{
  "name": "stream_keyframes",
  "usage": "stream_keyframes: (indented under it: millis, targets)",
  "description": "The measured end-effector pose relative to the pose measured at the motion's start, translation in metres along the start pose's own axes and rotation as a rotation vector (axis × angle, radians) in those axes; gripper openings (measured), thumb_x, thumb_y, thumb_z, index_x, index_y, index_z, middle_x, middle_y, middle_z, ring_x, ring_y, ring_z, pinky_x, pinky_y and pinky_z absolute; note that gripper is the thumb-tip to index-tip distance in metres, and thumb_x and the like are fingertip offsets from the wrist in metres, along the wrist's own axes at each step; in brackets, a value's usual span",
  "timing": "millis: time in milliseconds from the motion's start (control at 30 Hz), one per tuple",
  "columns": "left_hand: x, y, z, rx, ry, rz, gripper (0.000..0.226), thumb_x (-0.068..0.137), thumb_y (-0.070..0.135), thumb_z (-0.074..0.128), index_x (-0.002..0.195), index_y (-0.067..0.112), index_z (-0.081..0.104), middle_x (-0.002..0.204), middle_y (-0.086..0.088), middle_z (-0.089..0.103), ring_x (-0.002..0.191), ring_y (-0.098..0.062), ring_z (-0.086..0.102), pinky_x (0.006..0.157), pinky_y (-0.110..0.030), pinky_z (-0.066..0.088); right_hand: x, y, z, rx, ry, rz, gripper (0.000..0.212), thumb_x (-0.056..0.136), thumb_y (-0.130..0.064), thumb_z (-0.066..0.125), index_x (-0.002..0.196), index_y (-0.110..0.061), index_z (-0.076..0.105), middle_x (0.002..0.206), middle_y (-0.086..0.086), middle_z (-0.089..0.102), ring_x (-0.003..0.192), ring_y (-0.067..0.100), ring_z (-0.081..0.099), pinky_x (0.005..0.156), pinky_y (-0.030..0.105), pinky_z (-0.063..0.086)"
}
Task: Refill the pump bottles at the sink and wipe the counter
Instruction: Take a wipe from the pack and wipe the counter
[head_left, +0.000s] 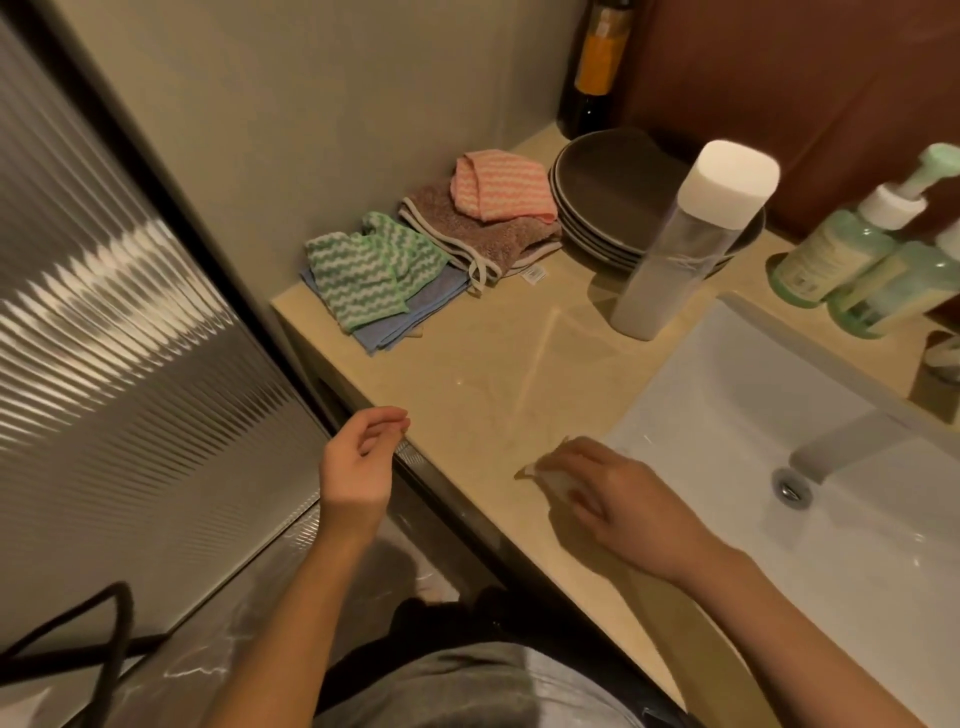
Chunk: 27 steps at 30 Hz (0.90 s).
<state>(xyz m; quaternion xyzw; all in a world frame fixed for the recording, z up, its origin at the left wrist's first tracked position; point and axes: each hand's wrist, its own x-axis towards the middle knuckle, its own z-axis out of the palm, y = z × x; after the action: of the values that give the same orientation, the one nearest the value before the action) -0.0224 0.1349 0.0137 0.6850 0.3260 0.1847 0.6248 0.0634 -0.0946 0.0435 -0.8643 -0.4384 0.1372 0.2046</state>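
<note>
The right hand (608, 499) lies palm down on the smooth beige stone counter (493, 374), just beside the left rim of the white rectangular sink (737, 374). Its fingers are spread nearly flat over a small crumpled white wipe (545, 475), pressing it to the surface rather than curling round it. The left hand (358, 457) hangs off the counter's front edge with loosely curled fingers and holds nothing. At the far right, behind the sink, two translucent green pump bottles (831, 260) stand touching, the nearer one with a white pump and pale green nozzle. A tall clear cylindrical bottle (675, 249) with a blocky white cap stands between them and a stack of dark round plates (592, 176). In the back corner lie soft folded cloths: a green-and-white wavy one (369, 270) on a flat blue one (421, 312), and a pink striped one (498, 187) on a fuzzy brown one (493, 239). A ribbed glass door (104, 312) fills the left.
</note>
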Motion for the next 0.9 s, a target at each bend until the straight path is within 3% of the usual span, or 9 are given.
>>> stream_keyframes:
  millis: [100,233,333,467,633,767,900]
  targets:
    - [-0.001,0.000,-0.002,0.002,0.004,-0.004,0.017,0.091,-0.004,0.048,0.099,0.003,0.062,0.089,-0.004,0.064,0.076,0.006,0.060,0.078,-0.011,0.048,0.005,0.017,-0.005,-0.103,0.058,0.098,0.043,0.087,-0.013,0.057,0.129,-0.021,0.056,0.123,0.002,0.056,0.097,0.025,0.061,0.080,0.035,0.050]
    - [-0.003,0.000,-0.003,-0.007,0.012,-0.013,0.018,0.091,-0.004,0.048,0.100,0.002,0.062,0.089,-0.003,0.064,0.072,0.010,0.059,0.078,-0.010,0.047,0.002,0.035,0.004,-0.239,0.182,0.120,0.030,0.081,-0.012,0.069,0.110,-0.017,0.068,0.106,0.005,0.067,0.094,0.034,0.057,0.076,0.039,0.044]
    - [-0.004,0.000,-0.002,-0.014,0.017,-0.024,0.018,0.091,-0.004,0.048,0.101,0.001,0.061,0.089,-0.003,0.064,0.075,0.005,0.060,0.078,-0.010,0.047,-0.005,0.045,0.012,-0.194,0.252,0.200,0.033,0.083,-0.015,0.069,0.116,-0.019,0.066,0.112,0.001,0.066,0.110,0.035,0.052,0.087,0.043,0.040]
    - [-0.005,-0.001,0.000,-0.024,0.007,-0.044,0.019,0.091,-0.005,0.047,0.103,-0.001,0.061,0.090,-0.005,0.064,0.082,-0.005,0.058,0.079,-0.011,0.047,-0.008,0.053,0.017,-0.052,0.235,0.220,0.032,0.089,-0.014,0.063,0.120,-0.019,0.064,0.118,-0.001,0.064,0.108,0.026,0.054,0.089,0.025,0.034]
    - [-0.005,-0.003,0.005,-0.031,-0.015,-0.049,0.019,0.092,-0.006,0.046,0.102,0.000,0.061,0.090,-0.006,0.063,0.082,-0.007,0.058,0.078,-0.010,0.048,-0.008,0.030,0.028,-0.002,0.333,0.199,0.021,0.087,-0.022,0.060,0.104,-0.016,0.072,0.098,-0.002,0.071,0.085,0.021,0.061,0.074,0.017,0.038]
    - [-0.005,-0.004,0.005,-0.035,-0.024,-0.047,0.019,0.092,-0.006,0.046,0.099,0.002,0.061,0.089,-0.006,0.064,0.084,-0.008,0.059,0.079,-0.012,0.048,-0.014,0.005,0.046,0.057,0.296,0.047,0.015,0.087,-0.018,0.066,0.101,-0.020,0.073,0.098,-0.007,0.072,0.086,0.016,0.063,0.080,0.019,0.042]
    - [-0.005,-0.004,0.004,-0.030,-0.029,-0.047,0.018,0.091,-0.005,0.047,0.098,0.004,0.062,0.090,-0.007,0.064,0.083,-0.007,0.060,0.080,-0.013,0.049,-0.022,-0.013,0.056,-0.077,0.099,-0.212,0.030,0.088,-0.026,0.050,0.113,-0.024,0.066,0.114,-0.010,0.066,0.101,0.012,0.056,0.090,0.022,0.043]
